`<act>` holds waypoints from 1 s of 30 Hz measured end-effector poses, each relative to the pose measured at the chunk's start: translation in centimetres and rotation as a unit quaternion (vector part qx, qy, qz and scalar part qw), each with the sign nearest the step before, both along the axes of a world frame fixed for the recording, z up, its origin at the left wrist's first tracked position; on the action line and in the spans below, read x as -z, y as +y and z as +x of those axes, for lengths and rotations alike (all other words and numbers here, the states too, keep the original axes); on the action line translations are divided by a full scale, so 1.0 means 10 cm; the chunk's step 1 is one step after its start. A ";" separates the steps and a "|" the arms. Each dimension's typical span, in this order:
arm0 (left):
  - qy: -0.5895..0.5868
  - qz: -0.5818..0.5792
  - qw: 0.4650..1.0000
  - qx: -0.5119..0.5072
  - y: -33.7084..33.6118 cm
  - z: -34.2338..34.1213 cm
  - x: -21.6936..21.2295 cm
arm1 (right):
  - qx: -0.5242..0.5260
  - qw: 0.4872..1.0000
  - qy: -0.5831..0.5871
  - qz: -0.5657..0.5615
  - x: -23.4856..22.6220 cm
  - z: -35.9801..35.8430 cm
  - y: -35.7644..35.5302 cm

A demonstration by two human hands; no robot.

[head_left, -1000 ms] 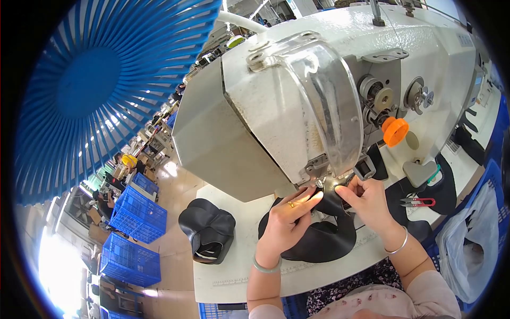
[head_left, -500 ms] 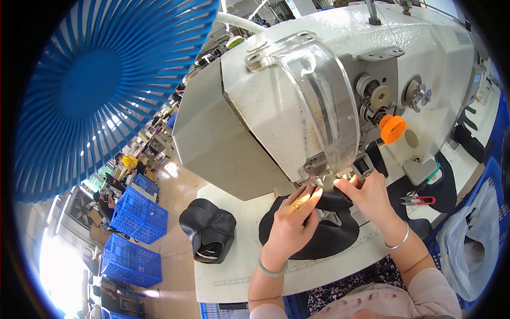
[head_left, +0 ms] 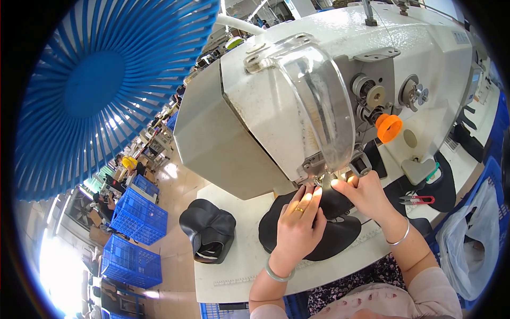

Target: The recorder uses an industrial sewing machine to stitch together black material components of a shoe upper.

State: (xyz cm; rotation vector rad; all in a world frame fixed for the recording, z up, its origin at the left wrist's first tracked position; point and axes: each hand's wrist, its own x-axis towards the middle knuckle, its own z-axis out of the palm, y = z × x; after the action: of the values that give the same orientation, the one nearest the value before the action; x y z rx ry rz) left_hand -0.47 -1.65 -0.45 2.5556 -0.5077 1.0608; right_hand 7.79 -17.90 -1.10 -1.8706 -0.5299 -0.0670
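Observation:
A black leather-like piece with curved edges lies on the sewing machine's bed, its upper part raised near the needle. My left hand, with a ring on one finger, presses stretched fingers onto it just left of the needle area; its thumb stands apart. My right hand pinches the piece's edge between thumb and bent fingers, right of the presser foot. The white sewing machine rises over both hands. Its clear guard stands above the needle area, where my fingertips partly hide the needle and seam.
A stitched black leather-like part stands left on the white table. Red-handled thread snips lie right, near more black pieces. A blue fan fills the upper left; blue crates stand on the floor. A plastic bag hangs at right.
The raised part of the black piece has shifted slightly, and the gap showing beneath it has shrunk. My left hand has moved slightly right; the right hand keeps its pinch.

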 end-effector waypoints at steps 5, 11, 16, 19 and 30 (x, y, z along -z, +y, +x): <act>-0.022 0.053 0.998 -0.040 -0.01 0.00 0.10 | -0.017 1.000 0.023 0.000 -0.02 0.08 -0.01; -0.058 0.077 0.993 -0.069 -0.09 0.04 0.07 | -0.042 0.998 -0.040 0.033 0.11 0.28 0.00; -0.067 0.085 0.990 -0.095 -0.17 0.01 0.05 | -0.045 0.997 -0.054 0.032 0.17 0.39 0.04; -0.073 0.091 0.987 -0.111 -0.18 0.01 0.05 | -0.065 0.996 -0.051 0.025 0.13 0.47 0.05; 0.164 -0.312 0.931 -0.093 0.34 -0.08 0.09 | -0.026 0.993 -0.053 0.098 0.25 0.37 -0.01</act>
State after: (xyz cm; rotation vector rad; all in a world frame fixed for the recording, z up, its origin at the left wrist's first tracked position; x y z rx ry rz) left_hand -1.23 1.80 -1.38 2.1514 0.1517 0.6741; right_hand 11.45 -18.05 -3.59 -1.6669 -0.6217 -0.1779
